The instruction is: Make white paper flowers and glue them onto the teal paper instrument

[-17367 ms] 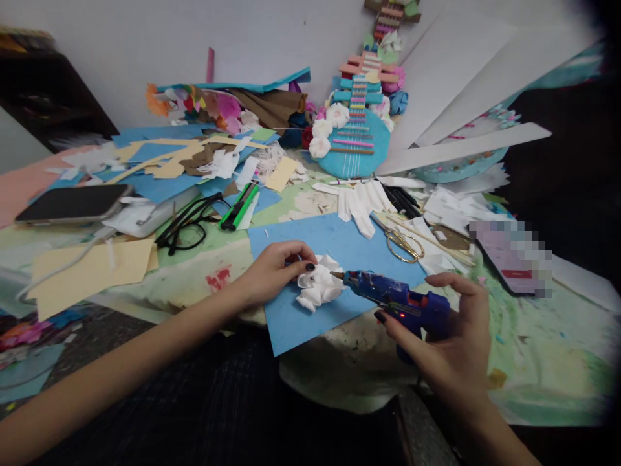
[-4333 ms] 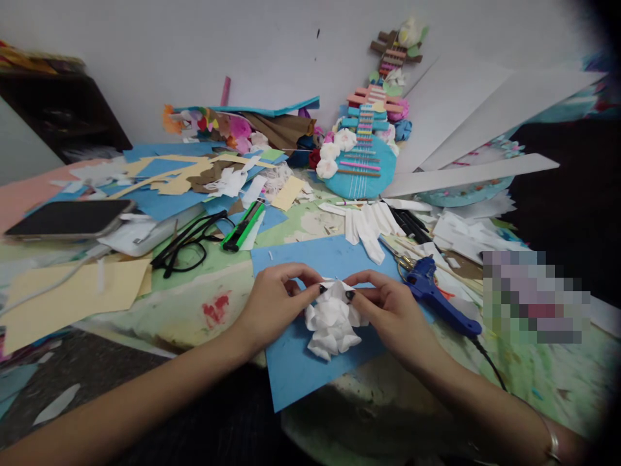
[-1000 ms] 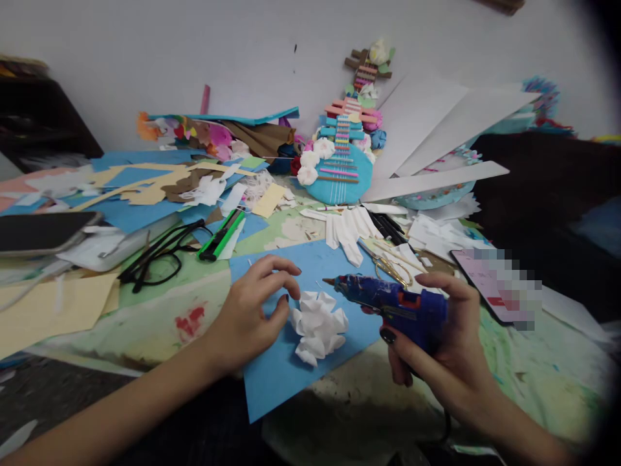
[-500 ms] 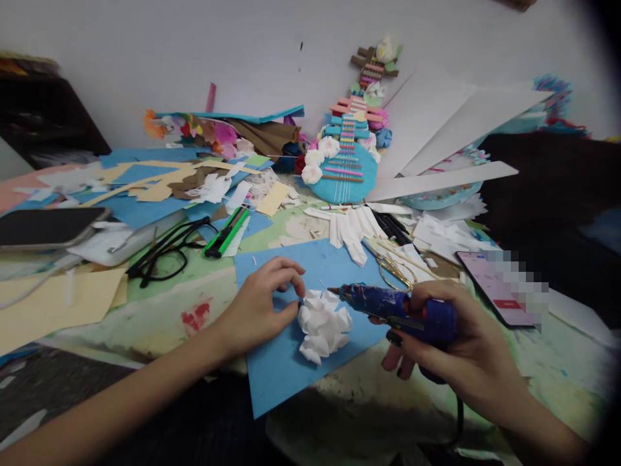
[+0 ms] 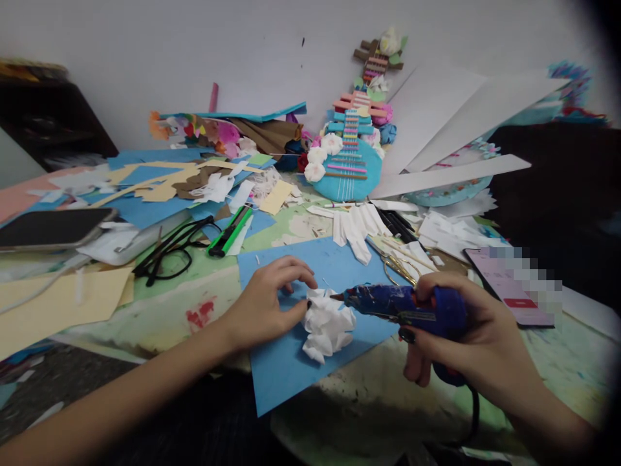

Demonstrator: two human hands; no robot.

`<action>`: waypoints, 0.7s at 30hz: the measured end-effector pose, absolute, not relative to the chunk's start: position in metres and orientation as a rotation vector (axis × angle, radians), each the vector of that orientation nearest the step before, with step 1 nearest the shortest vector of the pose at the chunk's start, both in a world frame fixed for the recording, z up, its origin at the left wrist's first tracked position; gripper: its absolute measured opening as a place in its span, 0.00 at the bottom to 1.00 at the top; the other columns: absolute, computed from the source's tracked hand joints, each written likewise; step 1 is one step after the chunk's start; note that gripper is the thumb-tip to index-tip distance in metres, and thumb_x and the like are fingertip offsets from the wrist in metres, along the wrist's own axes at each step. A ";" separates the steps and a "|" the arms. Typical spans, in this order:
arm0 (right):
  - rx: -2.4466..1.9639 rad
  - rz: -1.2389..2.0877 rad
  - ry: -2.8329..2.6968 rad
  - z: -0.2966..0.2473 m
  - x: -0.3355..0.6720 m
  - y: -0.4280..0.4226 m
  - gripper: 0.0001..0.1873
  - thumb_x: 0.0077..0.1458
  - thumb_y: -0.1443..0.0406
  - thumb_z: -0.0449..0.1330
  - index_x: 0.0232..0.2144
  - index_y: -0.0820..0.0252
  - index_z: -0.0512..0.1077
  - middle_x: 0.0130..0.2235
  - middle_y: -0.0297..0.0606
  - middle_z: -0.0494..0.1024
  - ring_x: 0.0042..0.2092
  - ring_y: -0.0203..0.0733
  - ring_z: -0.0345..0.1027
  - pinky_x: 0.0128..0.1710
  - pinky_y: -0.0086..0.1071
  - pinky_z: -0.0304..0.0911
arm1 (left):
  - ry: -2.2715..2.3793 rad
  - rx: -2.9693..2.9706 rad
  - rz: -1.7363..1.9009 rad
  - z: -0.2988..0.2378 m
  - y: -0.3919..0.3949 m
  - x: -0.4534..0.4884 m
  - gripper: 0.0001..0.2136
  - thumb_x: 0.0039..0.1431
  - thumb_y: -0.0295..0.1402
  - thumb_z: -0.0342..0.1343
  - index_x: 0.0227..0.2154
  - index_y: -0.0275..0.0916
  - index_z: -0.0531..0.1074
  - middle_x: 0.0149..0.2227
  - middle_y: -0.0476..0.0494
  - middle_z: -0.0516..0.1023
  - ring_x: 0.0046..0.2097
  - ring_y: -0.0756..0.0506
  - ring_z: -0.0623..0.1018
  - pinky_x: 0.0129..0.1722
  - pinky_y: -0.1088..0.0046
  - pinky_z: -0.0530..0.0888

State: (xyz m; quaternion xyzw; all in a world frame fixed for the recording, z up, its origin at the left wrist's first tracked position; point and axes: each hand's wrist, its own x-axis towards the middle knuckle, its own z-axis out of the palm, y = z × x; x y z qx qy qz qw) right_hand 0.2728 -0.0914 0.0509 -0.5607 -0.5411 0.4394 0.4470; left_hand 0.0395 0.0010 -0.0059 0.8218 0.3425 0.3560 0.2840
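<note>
The right hand [image 5: 466,336], low in the right half of the frame, was clenched around the handle of a blue glue gun [image 5: 388,303], with one dark-nailed finger curled under the body near the trigger and the cord dropping away below the wrist. The gun lay almost level, its long axis running from right to left, and its nozzle pointed at the upper right edge of a white paper flower [image 5: 327,323]; the tip was touching the petals or just short of them, too close to tell. The flower sat on a blue sheet [image 5: 286,369] at the near edge of the table [image 5: 557,369], directly left of the gun. The left hand [image 5: 264,304] rested on the same sheet on the flower's other side, loose and not grasping, its fingers arched and its thumb tip against the petals, so the flower lay between the two hands, with the left one nearer. Just behind the gun lay scissors [image 5: 400,268] and a fan of white paper strips [image 5: 356,223]. Further left were a green cutter [image 5: 230,232], black glasses [image 5: 169,249] and a dark phone [image 5: 48,228]. A paper guitar [image 5: 347,162] leaned against the wall at upper centre.
</note>
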 end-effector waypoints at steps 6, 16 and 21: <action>-1.452 1.031 -1.340 0.049 0.280 -0.090 0.18 0.46 0.66 0.67 0.38 0.54 0.64 0.18 0.27 0.73 0.15 0.35 0.68 0.13 0.22 0.65 | 0.868 2.309 0.913 -0.004 0.003 0.044 0.11 0.49 0.21 0.54 0.33 0.40 0.78 0.36 0.45 0.76 0.38 0.47 0.75 0.38 0.67 0.73; -1.496 1.046 -1.291 0.044 0.277 -0.095 0.17 0.42 0.68 0.67 0.35 0.53 0.67 0.17 0.26 0.73 0.14 0.36 0.68 0.10 0.22 0.62 | 0.873 2.299 0.972 -0.005 -0.001 0.048 0.06 0.53 0.24 0.55 0.30 0.38 0.78 0.32 0.45 0.79 0.35 0.48 0.77 0.36 0.70 0.72; -1.510 1.045 -1.291 0.046 0.271 -0.091 0.16 0.42 0.70 0.66 0.35 0.55 0.68 0.18 0.27 0.73 0.13 0.35 0.67 0.09 0.21 0.62 | 0.870 2.309 0.983 -0.003 -0.003 0.049 0.06 0.54 0.25 0.55 0.29 0.38 0.78 0.31 0.46 0.79 0.34 0.48 0.77 0.35 0.71 0.73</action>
